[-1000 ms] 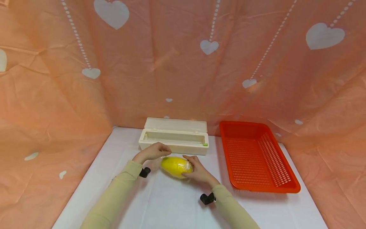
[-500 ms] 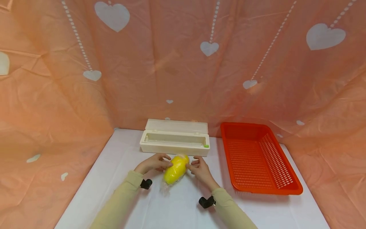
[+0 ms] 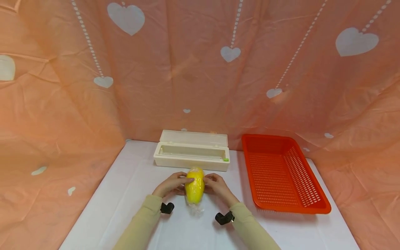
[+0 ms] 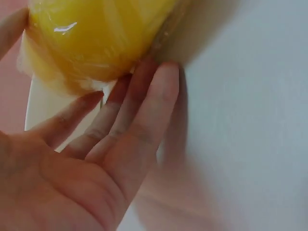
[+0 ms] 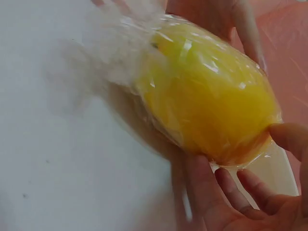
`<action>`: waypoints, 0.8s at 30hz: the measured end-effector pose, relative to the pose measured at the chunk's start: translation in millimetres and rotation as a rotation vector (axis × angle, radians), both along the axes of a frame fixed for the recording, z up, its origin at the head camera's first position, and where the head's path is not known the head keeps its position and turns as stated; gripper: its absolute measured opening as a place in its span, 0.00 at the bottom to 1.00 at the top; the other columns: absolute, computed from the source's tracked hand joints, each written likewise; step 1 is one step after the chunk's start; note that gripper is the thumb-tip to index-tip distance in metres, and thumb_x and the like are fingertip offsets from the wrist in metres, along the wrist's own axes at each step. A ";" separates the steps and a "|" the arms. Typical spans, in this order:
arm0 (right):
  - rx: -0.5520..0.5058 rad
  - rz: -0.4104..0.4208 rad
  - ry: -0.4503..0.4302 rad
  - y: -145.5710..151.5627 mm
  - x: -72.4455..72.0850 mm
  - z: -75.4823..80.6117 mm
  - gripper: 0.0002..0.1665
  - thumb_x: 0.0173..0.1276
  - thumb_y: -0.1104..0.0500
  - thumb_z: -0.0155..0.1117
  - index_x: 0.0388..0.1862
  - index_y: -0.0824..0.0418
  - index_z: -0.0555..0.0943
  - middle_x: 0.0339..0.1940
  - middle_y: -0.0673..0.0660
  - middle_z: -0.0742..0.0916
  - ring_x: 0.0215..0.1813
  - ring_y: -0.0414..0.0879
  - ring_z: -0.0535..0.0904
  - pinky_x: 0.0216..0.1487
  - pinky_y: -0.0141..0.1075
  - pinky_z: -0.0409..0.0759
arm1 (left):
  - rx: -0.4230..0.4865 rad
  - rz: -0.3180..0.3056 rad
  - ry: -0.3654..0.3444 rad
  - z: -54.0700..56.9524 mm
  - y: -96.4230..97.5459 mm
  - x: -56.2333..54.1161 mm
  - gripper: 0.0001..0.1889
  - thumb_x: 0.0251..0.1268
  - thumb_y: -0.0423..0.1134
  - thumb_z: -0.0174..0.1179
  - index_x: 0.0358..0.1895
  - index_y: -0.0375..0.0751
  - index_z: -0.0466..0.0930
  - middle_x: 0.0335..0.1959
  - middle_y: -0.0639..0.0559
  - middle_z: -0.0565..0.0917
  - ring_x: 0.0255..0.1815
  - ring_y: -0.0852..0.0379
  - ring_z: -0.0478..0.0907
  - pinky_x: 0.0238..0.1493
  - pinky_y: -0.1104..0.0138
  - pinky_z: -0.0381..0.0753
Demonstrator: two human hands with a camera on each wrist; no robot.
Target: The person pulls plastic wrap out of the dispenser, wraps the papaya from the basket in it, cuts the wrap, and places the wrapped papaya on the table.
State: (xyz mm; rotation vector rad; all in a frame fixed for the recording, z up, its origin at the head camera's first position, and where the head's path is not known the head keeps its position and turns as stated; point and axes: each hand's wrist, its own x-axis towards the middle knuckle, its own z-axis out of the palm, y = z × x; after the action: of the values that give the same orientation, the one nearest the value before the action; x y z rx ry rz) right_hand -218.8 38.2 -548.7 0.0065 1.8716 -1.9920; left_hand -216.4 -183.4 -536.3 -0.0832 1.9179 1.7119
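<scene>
A yellow, mango-shaped fruit [image 3: 194,189], wrapped in clear cling film, is held between both hands over the white table. Loose cling film [image 5: 103,53] bunches at its near end. My left hand [image 3: 173,184] grips the left side, thumb on top and fingers reaching beneath; in the left wrist view those fingers [image 4: 159,96] touch its underside. On the opposite side my right hand [image 3: 218,187] holds it likewise, its thumb on the film and its other fingers below, as the right wrist view shows. The fruit's underside is mostly hidden.
Behind the hands stands a long white cling film dispenser box [image 3: 191,161], lid raised, with a green slider [image 3: 226,159] at its right end. An orange-red perforated plastic basket [image 3: 254,194] stands at the right. A pink curtain with hearts surrounds the white table [image 3: 131,166].
The fruit has been turned from lying crosswise to pointing lengthwise toward the person. My left hand has come in from the film at its far left end to grip its side.
</scene>
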 end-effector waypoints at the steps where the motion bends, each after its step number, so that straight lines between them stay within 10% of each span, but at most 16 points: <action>1: 0.001 0.000 -0.001 -0.4 -0.5 0.2 0.21 0.69 0.60 0.60 0.51 0.77 0.70 0.40 0.62 0.81 0.37 0.52 0.83 0.42 0.49 0.84 | -0.003 0.007 0.002 -0.6 0.6 0.0 0.38 0.55 0.56 0.68 0.59 0.31 0.66 0.44 0.39 0.79 0.36 0.47 0.80 0.40 0.57 0.84; 10: 0.196 0.046 0.165 6.2 5.5 0.4 0.25 0.73 0.54 0.55 0.56 0.76 0.72 0.48 0.67 0.82 0.41 0.54 0.83 0.45 0.45 0.83 | 0.032 0.092 -0.027 0.5 6.7 3.8 0.41 0.51 0.57 0.70 0.61 0.33 0.67 0.48 0.39 0.79 0.40 0.47 0.81 0.41 0.56 0.84; 15: 0.505 0.081 0.515 18.2 16.3 1.0 0.27 0.74 0.58 0.54 0.66 0.71 0.67 0.56 0.67 0.79 0.51 0.57 0.80 0.52 0.47 0.80 | 0.077 0.115 -0.015 -2.2 11.7 2.7 0.42 0.51 0.57 0.70 0.61 0.31 0.67 0.48 0.39 0.79 0.40 0.47 0.81 0.40 0.57 0.84; 24: 0.992 0.382 1.156 31.7 30.4 6.2 0.47 0.62 0.69 0.66 0.76 0.49 0.56 0.74 0.58 0.63 0.64 0.54 0.70 0.60 0.44 0.74 | 0.043 0.139 -0.009 -0.2 15.2 5.2 0.43 0.50 0.58 0.70 0.62 0.31 0.67 0.49 0.39 0.79 0.39 0.48 0.81 0.39 0.58 0.84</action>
State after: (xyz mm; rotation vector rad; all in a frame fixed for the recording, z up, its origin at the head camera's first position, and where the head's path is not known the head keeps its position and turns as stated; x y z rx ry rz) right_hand -188.4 69.9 -542.5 -1.3101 2.9852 -0.5704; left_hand -211.2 -168.2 -536.5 -0.2124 1.9070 1.8389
